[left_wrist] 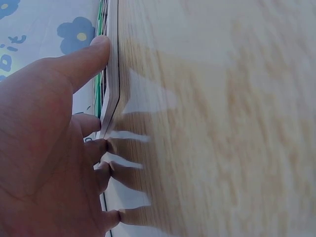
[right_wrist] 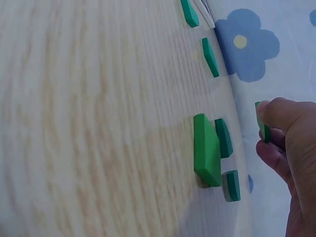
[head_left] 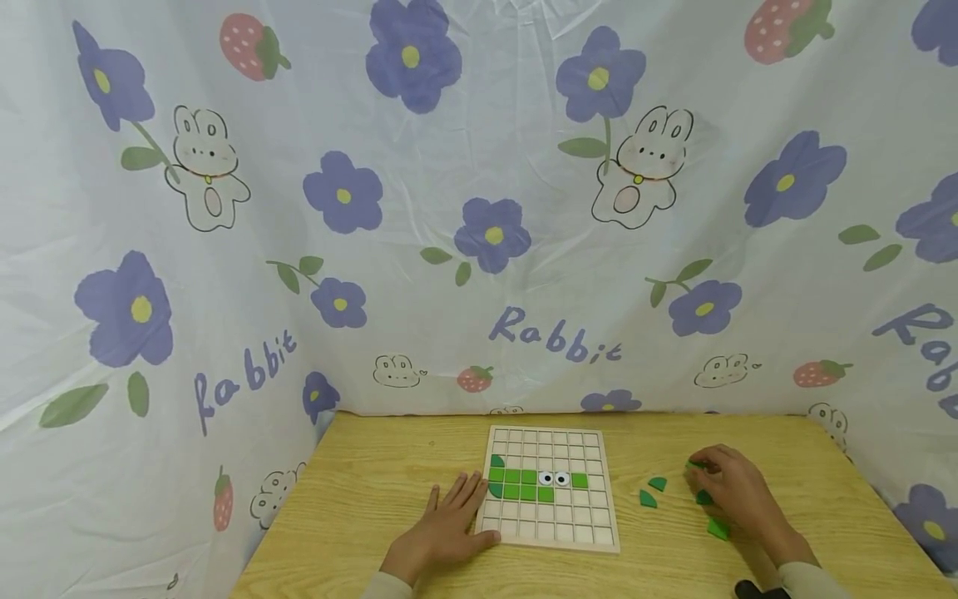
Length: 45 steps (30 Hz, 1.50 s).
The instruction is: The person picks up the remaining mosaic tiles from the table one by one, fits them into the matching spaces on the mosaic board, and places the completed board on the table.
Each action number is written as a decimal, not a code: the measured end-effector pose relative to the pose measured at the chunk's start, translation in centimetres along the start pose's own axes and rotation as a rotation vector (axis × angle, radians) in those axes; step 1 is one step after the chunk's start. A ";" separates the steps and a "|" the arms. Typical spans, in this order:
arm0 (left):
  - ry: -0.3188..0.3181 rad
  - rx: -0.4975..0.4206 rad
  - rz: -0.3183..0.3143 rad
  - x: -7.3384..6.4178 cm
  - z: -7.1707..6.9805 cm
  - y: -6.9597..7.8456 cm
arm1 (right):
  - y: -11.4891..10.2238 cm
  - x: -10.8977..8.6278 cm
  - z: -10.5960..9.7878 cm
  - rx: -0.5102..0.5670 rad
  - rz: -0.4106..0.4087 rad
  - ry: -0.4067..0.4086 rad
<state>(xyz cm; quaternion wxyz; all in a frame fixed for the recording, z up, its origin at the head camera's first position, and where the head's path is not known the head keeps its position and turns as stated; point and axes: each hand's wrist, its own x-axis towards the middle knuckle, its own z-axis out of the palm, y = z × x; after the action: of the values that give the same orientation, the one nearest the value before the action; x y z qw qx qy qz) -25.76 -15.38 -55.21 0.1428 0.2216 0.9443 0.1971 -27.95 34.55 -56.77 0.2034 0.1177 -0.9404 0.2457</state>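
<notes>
Right hand [head_left: 737, 491]: fingers pinching 1 green piece [right_wrist: 262, 129]; loose pieces [right_wrist: 207, 153] below them on the table [head_left: 382, 466]. Left hand [head_left: 441, 532]: fingers spread against the board [head_left: 561, 531], gripping nothing. We judge light edge pinching, steady bracing best.

The table [head_left: 374, 474] is smooth and wood-grained with a faint sheen; the board [head_left: 550, 530], matt pale wood; the pieces [right_wrist: 207, 150], smooth, perhaps painted wood; the curtain [head_left: 419, 320], creased cloth.

Left sleeve [head_left: 387, 587], right sleeve [head_left: 810, 581]: pale beige, plain, reaching toward wrists.
</notes>
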 end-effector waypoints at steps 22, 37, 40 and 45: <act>0.019 -0.024 0.035 -0.2 -0.1 0.1 | -2.7 0.9 0.8 0.020 -0.246 0.200; 0.022 -0.029 0.037 0.0 0.2 -0.3 | -5.2 1.6 1.5 0.078 -0.373 0.217; 0.013 -0.010 0.016 -0.1 0.0 -0.1 | -5.8 1.8 1.5 0.082 -0.397 0.212; 0.010 0.019 0.005 -0.3 -0.1 0.3 | -6.7 2.0 1.8 0.111 -0.394 0.189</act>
<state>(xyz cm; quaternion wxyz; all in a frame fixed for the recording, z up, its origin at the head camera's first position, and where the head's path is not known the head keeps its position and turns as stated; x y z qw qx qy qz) -25.48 -15.30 -54.92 0.1355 0.2243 0.9462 0.1897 -28.15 27.70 -54.56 0.3279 0.2865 -0.8611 0.2624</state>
